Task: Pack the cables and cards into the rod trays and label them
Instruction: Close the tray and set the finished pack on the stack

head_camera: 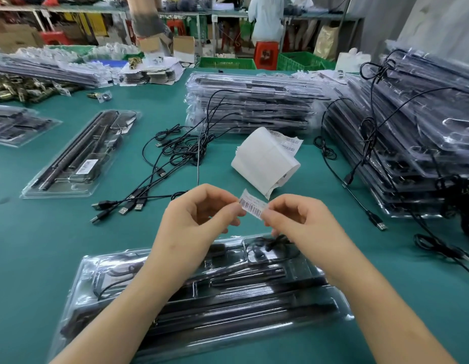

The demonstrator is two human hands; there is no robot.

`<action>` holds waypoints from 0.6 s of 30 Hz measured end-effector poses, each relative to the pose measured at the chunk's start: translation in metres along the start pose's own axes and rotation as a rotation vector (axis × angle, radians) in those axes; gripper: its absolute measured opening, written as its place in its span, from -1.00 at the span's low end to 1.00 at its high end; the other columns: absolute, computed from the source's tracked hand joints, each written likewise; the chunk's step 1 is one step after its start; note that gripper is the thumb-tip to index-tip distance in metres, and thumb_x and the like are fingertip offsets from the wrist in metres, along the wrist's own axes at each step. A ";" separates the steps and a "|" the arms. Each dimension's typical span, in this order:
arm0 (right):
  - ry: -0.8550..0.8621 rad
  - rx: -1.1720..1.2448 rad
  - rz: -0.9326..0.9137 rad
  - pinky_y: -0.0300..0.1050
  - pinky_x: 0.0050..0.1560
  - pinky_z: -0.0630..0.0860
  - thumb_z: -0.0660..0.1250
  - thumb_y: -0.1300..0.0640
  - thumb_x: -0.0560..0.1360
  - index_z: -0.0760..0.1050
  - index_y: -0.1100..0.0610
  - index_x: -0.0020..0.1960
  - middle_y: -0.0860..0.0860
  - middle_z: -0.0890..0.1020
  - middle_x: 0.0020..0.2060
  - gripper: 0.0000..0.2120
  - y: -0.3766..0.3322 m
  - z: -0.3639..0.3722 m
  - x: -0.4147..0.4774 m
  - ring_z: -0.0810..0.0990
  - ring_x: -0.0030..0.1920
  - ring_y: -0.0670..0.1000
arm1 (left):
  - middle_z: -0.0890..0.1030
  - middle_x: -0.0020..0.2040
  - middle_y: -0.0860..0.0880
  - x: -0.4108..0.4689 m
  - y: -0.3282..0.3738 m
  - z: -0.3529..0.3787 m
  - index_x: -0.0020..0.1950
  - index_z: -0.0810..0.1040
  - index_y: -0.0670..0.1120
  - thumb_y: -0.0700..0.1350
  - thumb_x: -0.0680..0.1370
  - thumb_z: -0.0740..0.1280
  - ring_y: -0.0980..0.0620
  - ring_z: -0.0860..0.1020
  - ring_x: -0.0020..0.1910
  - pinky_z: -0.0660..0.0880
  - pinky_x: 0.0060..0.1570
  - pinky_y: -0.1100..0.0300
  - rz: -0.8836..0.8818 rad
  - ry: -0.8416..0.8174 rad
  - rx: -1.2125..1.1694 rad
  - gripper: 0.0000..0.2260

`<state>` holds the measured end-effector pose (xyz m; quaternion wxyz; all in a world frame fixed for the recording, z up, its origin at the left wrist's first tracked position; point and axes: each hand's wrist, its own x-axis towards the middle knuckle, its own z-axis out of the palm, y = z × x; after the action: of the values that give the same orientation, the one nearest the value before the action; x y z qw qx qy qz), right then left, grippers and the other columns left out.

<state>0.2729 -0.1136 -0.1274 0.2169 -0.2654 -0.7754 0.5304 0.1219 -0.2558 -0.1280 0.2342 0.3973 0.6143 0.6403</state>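
A small white barcode label (pixel 251 207) is held above the table, pinched at its left end by my left hand (pixel 202 219) and at its right end by my right hand (pixel 293 219). Under my forearms lies a clear plastic rod tray (pixel 78 298) holding black rods and a coiled black cable. Behind the label sits a roll of white labels (pixel 265 158). A bunch of loose black USB cables (pixel 160 166) sprawls on the green table to the left of the roll.
A labelled rod tray (pixel 78 156) lies at the left. Stacks of rod trays stand behind centre (pixel 251 103) and at the right (pixel 417 132), with cables draped over them. Brass parts, cardboard boxes and green crates fill the back. A seated person is at a far bench.
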 end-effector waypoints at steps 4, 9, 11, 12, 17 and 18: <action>0.030 0.029 0.012 -0.38 -0.27 0.42 0.40 0.03 0.56 0.64 -0.10 -0.14 -0.12 0.62 -0.35 -0.89 0.001 -0.010 0.002 0.53 -0.33 -0.18 | 0.75 -0.14 -0.01 0.000 -0.001 -0.001 -0.10 0.66 0.06 0.02 0.54 0.41 0.02 0.71 -0.18 0.55 -0.19 0.30 -0.026 0.022 0.020 -0.93; -0.044 -0.325 0.020 -0.43 -0.32 0.38 0.37 0.06 0.55 0.57 -0.02 -0.22 -0.14 0.55 -0.38 -0.83 0.003 -0.030 0.000 0.39 -0.45 -0.22 | 0.71 -0.15 0.14 -0.002 -0.006 -0.002 -0.14 0.65 0.12 0.00 0.57 0.45 0.08 0.66 -0.14 0.50 -0.21 0.31 0.072 0.042 0.365 -0.91; -0.081 -0.386 0.036 -0.41 -0.30 0.38 0.37 0.07 0.55 0.56 -0.01 -0.25 -0.13 0.57 -0.37 -0.80 0.003 -0.033 -0.001 0.41 -0.42 -0.20 | 0.68 -0.13 0.22 -0.004 -0.007 -0.001 -0.11 0.66 0.15 -0.06 0.56 0.45 0.14 0.63 -0.06 0.45 -0.16 0.37 0.141 -0.023 0.521 -0.89; -0.092 -0.405 0.041 -0.39 -0.28 0.39 0.37 0.07 0.54 0.56 -0.01 -0.26 -0.13 0.58 -0.35 -0.80 0.004 -0.033 -0.001 0.43 -0.39 -0.20 | 0.67 -0.12 0.24 -0.004 -0.007 0.000 -0.07 0.67 0.16 -0.08 0.56 0.45 0.17 0.62 -0.04 0.43 -0.14 0.38 0.173 -0.074 0.587 -0.89; -0.138 -0.448 0.070 -0.31 -0.27 0.39 0.38 0.04 0.51 0.56 -0.04 -0.29 -0.03 0.58 -0.29 -0.80 0.007 -0.029 -0.001 0.42 -0.36 -0.18 | 0.63 -0.01 0.23 -0.007 -0.008 0.002 0.06 0.72 0.14 -0.08 0.57 0.46 0.19 0.57 0.05 0.53 0.03 0.12 0.276 -0.233 0.761 -0.87; -0.145 -0.456 0.077 -0.30 -0.27 0.39 0.38 0.03 0.51 0.56 -0.04 -0.28 -0.01 0.59 -0.27 -0.81 0.007 -0.029 -0.001 0.42 -0.35 -0.18 | 0.63 0.00 0.23 -0.007 -0.007 0.003 0.07 0.72 0.13 -0.08 0.57 0.46 0.18 0.56 0.05 0.53 0.05 0.09 0.301 -0.251 0.789 -0.86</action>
<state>0.2932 -0.0916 -0.1240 0.0746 -0.2981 -0.8780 0.3670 0.1264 -0.2586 -0.1368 0.0417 0.6162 0.7137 0.3306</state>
